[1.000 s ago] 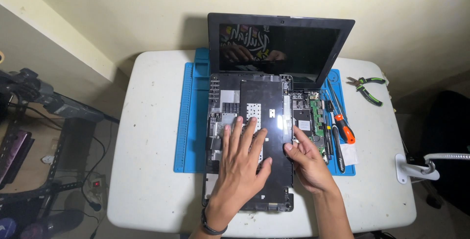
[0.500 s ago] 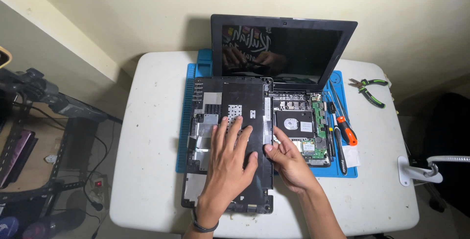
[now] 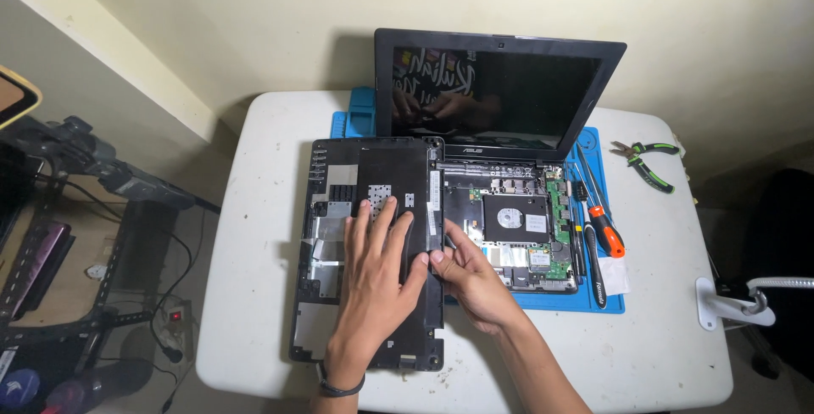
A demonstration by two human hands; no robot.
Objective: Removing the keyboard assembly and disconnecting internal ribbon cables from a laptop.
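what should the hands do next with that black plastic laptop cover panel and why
Probably slide the black plastic laptop cover panel a little further left. The left hand lies flat on it and the right hand grips its right edge, which still overlaps the opened black laptop base with its exposed green circuit board.

Black cover panel [image 3: 373,244], blue mat [image 3: 606,299], white table [image 3: 254,210], orange-handled screwdriver [image 3: 607,232], seemingly green circuit board [image 3: 558,236].
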